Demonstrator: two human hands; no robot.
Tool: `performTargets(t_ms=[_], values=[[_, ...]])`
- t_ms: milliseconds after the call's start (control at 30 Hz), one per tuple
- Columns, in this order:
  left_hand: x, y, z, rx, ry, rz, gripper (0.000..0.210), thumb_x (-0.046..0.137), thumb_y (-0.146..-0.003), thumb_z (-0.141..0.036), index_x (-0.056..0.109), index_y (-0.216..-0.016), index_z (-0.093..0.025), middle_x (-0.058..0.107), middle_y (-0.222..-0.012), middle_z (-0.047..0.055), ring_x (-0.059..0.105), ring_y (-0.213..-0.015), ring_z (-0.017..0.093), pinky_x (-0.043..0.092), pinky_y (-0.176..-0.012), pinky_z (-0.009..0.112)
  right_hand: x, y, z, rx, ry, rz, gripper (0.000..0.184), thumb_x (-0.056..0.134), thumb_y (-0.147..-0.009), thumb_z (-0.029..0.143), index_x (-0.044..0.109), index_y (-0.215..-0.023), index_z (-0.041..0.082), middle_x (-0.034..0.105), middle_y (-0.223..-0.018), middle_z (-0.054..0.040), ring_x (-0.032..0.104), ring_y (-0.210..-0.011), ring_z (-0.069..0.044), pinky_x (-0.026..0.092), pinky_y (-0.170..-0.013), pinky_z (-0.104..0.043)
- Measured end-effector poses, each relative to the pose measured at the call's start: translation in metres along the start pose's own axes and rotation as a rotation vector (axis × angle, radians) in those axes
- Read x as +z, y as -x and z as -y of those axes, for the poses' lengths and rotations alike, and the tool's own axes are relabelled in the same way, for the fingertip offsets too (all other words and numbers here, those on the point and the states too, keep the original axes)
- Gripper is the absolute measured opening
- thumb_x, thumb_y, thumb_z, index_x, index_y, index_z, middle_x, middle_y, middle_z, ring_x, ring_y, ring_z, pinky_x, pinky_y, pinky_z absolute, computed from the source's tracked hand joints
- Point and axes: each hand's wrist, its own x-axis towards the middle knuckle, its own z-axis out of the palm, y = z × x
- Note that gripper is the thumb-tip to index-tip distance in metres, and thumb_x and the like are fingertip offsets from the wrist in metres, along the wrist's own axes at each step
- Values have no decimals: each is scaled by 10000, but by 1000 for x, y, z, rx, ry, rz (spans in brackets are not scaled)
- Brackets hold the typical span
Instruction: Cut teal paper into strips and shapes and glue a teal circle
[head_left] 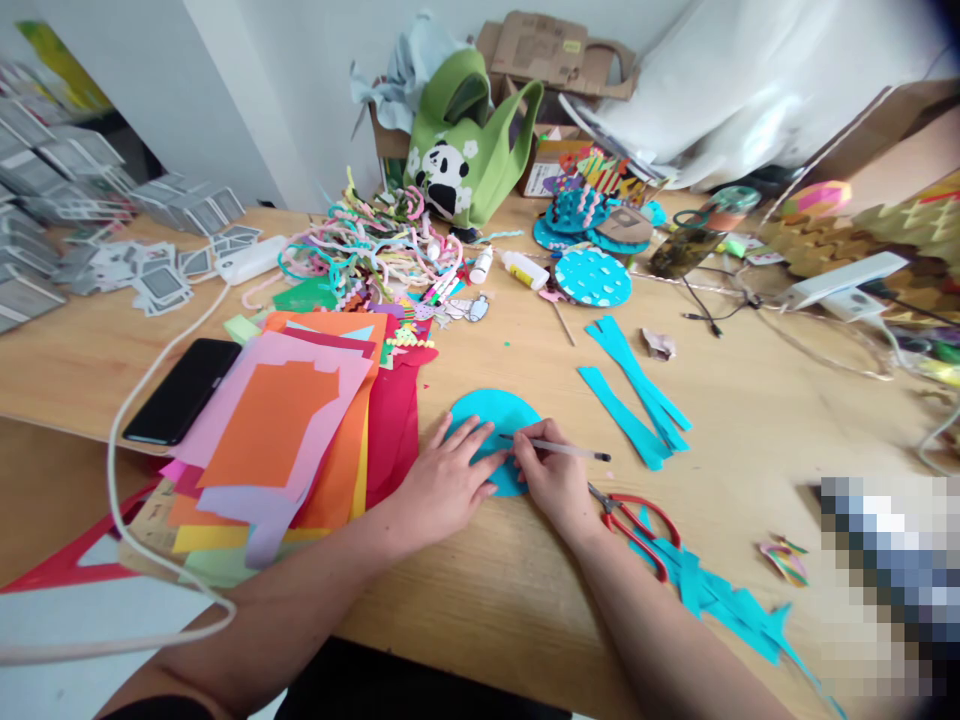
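Note:
A round blue disc (pixel 487 405) lies flat on the wooden table in front of me. My left hand (pixel 450 475) rests on its left part with the fingers spread. My right hand (pixel 553 475) grips a slim pen (pixel 570 449), its tip over the middle of the disc. Whether the tip touches the surface I cannot tell. Close to my right wrist lie red-handled scissors (pixel 645 520), partly hidden by my forearm. Blue strips (pixel 626 385) lie to the right of the disc, and more blue scraps (pixel 720 590) are heaped near the scissors.
Coloured sheets (pixel 277 420) are stacked on the left beside a black phone (pixel 184 390); a white cable (pixel 124 400) loops past them. Behind are fuzzy craft stems (pixel 375 240), a glue bottle (pixel 525 270), a dotted blue disc (pixel 594 277) and a green panda bag (pixel 469 150).

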Motion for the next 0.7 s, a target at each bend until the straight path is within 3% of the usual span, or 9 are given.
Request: performTargets(t_ms=[700], values=[[0, 0, 0, 12, -8, -8, 404, 519, -899, -323, 522, -1298, -260, 427, -1448, 89, 316, -1377, 280, 194, -1135, 533, 0, 0, -1, -20, 15, -1, 247, 521, -867, 435, 529, -757, 213, 565, -615, 9, 506, -485, -129, 420, -470, -253]])
